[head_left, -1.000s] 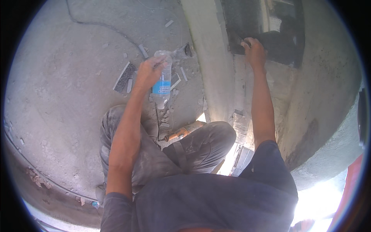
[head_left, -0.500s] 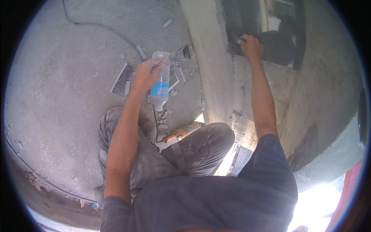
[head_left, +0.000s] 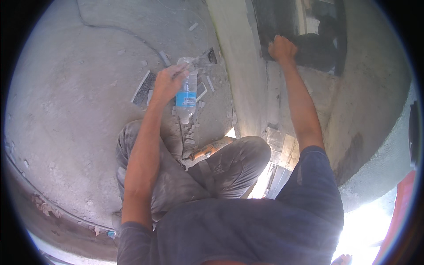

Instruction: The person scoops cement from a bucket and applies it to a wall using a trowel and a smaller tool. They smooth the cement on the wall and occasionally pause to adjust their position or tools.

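Left hand [head_left: 167, 82], arm stretched forward, grip closed around a clear bottle [head_left: 187, 90] with blue label, held upright above the dusty floor [head_left: 70, 110] and tile scraps [head_left: 145, 86]; right hand [head_left: 282, 47], arm extended, fisted at the dark opening's edge [head_left: 265, 26].

Below you, an orange-handled tool [head_left: 207, 151] lies on the dusty concrete floor [head_left: 70, 110], with grey tile offcuts [head_left: 142, 87] scattered near it.

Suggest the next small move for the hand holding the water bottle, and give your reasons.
Probably lower the plastic bottle onto the concrete floor. The left hand holds it in mid-air, while the right hand is closed at the dark opening.
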`<state>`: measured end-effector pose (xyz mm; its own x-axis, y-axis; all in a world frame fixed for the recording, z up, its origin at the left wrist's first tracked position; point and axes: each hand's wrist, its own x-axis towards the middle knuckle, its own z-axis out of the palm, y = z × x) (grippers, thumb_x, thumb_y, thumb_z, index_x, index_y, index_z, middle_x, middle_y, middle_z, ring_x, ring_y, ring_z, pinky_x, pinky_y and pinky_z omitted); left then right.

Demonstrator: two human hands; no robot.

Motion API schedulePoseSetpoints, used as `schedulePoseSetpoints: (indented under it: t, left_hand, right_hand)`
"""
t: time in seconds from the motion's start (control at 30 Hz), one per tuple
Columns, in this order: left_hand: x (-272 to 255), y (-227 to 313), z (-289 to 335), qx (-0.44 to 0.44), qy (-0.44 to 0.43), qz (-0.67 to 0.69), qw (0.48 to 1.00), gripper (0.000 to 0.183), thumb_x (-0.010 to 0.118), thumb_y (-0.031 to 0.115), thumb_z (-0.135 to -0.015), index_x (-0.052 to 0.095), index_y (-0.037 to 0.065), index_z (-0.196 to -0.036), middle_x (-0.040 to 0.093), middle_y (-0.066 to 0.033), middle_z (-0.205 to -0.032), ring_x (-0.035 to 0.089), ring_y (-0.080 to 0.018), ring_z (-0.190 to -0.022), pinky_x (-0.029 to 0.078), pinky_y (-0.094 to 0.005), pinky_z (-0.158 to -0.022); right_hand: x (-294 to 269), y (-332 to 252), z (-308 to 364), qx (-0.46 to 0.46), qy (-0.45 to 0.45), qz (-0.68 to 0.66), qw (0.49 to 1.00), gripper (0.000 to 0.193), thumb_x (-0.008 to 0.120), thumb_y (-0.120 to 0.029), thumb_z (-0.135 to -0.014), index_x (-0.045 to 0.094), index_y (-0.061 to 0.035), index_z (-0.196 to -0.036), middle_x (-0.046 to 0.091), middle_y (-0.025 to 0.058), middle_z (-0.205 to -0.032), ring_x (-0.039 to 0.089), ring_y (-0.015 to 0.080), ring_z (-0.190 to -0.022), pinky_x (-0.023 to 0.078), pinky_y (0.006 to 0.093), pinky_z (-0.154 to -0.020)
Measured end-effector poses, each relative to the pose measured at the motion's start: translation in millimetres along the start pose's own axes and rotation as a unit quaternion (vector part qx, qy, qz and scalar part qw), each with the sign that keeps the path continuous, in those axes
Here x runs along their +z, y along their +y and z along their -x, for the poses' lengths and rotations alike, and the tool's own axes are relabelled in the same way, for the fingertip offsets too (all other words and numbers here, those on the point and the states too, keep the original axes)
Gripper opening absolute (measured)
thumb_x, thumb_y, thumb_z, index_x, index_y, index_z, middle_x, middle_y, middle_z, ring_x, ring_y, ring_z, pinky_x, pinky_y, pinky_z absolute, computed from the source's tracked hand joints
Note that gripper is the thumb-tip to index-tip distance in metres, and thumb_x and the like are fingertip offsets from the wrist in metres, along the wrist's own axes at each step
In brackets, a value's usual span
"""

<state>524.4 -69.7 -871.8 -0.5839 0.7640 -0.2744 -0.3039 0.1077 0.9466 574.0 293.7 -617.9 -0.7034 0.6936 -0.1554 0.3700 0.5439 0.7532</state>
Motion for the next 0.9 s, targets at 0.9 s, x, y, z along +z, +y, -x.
schedulePoseSetpoints:
  t: [0.9]
  left_hand:
    - [2.4, -3.8, -2.0, 0.019, 0.023, -0.019, 0.999, 0.045, 0.077, 0.026, -0.1, 0.075, 0.003, -0.139, 0.077, -0.0231, -0.134, 0.075, -0.0353, -0.123, 0.056, -0.0409, -0.106]
  right_hand:
    - [-12.2, -12.3, 10.0, 0.038, 0.005, -0.015, 0.999, 0.031, 0.076, -0.036, -0.101, 0.076, -0.007, -0.112, 0.08, 0.0149, -0.115, 0.077, 0.0361, -0.112, 0.059, 0.0511, -0.093]
